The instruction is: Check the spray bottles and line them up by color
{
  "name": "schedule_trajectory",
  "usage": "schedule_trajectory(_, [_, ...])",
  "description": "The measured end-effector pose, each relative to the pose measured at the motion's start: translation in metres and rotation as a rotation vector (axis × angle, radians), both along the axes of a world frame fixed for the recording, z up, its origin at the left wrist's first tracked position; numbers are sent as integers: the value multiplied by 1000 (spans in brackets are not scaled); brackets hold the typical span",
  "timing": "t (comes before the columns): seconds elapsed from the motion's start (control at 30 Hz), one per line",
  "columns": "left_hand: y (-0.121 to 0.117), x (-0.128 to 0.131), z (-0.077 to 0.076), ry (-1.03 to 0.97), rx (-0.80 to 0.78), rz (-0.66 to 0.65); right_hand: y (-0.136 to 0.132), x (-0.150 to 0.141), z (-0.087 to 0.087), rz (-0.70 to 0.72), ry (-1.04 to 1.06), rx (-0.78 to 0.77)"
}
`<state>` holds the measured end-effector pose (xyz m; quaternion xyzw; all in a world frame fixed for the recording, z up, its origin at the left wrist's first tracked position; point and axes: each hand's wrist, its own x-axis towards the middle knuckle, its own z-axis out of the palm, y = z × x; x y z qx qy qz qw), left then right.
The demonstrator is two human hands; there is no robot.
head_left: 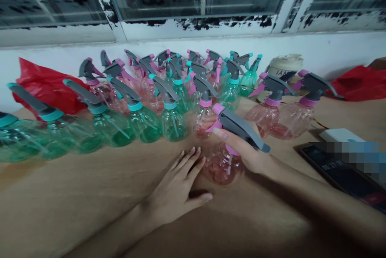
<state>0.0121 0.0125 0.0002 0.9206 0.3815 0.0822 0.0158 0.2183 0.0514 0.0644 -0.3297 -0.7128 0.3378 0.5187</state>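
My right hand [245, 145] is closed around the neck of a pink spray bottle [221, 169] with a grey and pink trigger head. That bottle stands on the wooden table [120, 205] at the front. Beside it on the left, my left hand [177, 185] lies flat with fingers stretched out, its fingertips close to the bottle's base. Just behind the held bottle is another pink spray bottle [200, 115]. A green spray bottle [174, 123] with a teal collar stands further left, at the end of a row of green ones.
More pink and green spray bottles crowd toward the wall. Two pink bottles [289, 119] stand at right. A phone [334, 173] and a white box [342, 135] lie at the right. Red plastic bags [51, 89] sit at both sides, and a pale tub [285, 62] is behind.
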Motion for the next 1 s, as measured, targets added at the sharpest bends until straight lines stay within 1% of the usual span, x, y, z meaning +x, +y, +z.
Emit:
schedule_trajectory(0.17, [0, 0, 0, 8, 9, 6, 1, 0, -1, 10, -18, 20])
schedule_trajectory(0.3, [-1, 1, 1, 8, 7, 6, 0, 1, -2, -17, -42, 32])
schedule_trajectory(0.53, [-1, 1, 2, 7, -3, 0, 1, 3, 5, 23, -54, 51])
schedule_trajectory(0.63, [-1, 1, 2, 10, 1, 5, 2, 4, 6, -2, -80, 72])
schedule_trajectory(0.83, [-1, 1, 1, 22, 9, 3, 1, 5, 0, -105, -134, 21])
schedule_trajectory(0.93, [-1, 0, -1, 22, 13, 3, 2, 5, 0, -94, -110, 8])
schedule_trajectory(1.0, [0, 0, -2, 11, 15, 6, 3, 6, 0, -44, -80, -9])
